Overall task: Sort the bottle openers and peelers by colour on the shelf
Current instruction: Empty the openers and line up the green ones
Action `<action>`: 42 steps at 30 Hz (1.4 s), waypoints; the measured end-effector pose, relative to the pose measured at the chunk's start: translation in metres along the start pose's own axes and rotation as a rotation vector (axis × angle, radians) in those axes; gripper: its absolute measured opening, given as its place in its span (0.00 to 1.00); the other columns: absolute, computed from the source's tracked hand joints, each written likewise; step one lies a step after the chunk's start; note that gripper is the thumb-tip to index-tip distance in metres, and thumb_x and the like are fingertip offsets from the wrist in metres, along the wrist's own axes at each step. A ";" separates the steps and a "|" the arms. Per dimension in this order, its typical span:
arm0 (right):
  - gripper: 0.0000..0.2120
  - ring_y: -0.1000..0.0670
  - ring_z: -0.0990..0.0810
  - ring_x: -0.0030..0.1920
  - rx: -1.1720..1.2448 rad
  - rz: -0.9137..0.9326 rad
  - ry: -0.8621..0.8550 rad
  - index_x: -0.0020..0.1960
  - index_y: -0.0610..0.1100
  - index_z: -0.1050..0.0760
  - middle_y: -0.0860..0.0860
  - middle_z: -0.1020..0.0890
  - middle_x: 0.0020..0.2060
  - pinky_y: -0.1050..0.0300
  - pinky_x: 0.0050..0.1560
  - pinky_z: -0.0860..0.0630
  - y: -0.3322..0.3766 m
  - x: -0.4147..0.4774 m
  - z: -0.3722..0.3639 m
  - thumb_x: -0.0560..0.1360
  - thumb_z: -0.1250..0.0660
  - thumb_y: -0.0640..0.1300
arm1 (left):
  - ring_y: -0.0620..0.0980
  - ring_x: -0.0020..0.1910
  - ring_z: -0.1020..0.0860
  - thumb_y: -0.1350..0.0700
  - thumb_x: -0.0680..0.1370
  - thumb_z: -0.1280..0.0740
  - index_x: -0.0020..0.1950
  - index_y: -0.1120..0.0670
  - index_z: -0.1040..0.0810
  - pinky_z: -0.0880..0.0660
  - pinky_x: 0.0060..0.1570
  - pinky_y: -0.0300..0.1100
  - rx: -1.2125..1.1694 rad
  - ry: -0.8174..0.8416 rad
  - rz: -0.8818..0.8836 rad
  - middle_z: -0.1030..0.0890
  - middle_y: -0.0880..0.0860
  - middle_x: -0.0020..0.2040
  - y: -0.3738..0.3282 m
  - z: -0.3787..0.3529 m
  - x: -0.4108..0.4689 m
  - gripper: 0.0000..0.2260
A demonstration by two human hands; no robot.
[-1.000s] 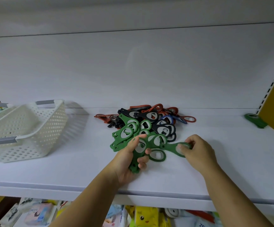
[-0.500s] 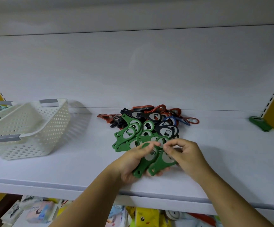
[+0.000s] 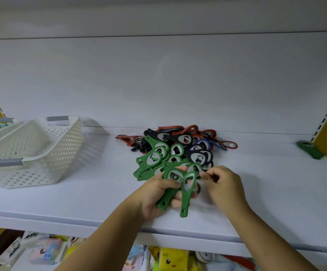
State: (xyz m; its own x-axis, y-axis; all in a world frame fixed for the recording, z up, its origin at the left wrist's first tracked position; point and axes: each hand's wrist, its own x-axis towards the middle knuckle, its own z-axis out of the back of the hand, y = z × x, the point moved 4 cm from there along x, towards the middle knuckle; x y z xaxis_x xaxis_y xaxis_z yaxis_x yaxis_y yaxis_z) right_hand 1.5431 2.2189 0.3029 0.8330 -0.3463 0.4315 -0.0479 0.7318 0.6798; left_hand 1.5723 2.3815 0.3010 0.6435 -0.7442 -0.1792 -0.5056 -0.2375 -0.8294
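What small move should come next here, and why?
Probably the right hand reaches to the mixed pile for another green one: the left hand already holds green openers in its grip, and more green ones lie mixed with black, red and blue.

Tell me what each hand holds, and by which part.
Left hand grips green bottle openers by their handles, below the heads. Right hand hovers at one head; a pinch cannot be told.

Two baskets (image 3: 64, 153), two hands (image 3: 154, 194), one lone green opener (image 3: 311, 149) at right; the other openers (image 3: 178, 145) overlap too much to count.
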 end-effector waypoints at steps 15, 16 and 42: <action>0.09 0.49 0.21 0.39 0.147 -0.173 0.179 0.40 0.50 0.29 0.52 0.20 0.36 0.54 0.40 0.26 0.000 -0.003 -0.003 0.73 0.29 0.44 | 0.46 0.27 0.31 0.64 0.66 0.25 0.58 0.57 0.27 0.33 0.21 0.33 -0.227 -0.101 -0.034 0.27 0.56 0.38 0.000 0.008 0.000 0.23; 0.08 0.49 0.20 0.39 0.228 -0.196 0.105 0.40 0.50 0.28 0.52 0.19 0.35 0.55 0.40 0.25 -0.002 -0.002 0.001 0.74 0.30 0.42 | 0.46 0.27 0.30 0.67 0.68 0.30 0.58 0.57 0.27 0.32 0.21 0.34 -0.239 -0.135 -0.022 0.26 0.56 0.37 -0.001 0.008 -0.001 0.19; 0.18 0.56 0.21 0.35 0.757 -0.153 0.368 0.55 0.51 0.22 0.51 0.21 0.46 0.64 0.35 0.23 0.023 -0.009 -0.006 0.73 0.33 0.30 | 0.46 0.28 0.30 0.69 0.70 0.37 0.60 0.56 0.28 0.34 0.24 0.33 0.213 0.097 -0.021 0.23 0.55 0.39 0.003 -0.006 0.000 0.20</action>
State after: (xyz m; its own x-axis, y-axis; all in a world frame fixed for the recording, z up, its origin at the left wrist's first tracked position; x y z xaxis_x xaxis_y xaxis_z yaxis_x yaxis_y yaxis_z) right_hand 1.5379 2.2424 0.3114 0.9800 -0.1008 0.1715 -0.1663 0.0578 0.9844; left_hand 1.5679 2.3770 0.3018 0.5888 -0.7997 -0.1175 -0.3531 -0.1238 -0.9273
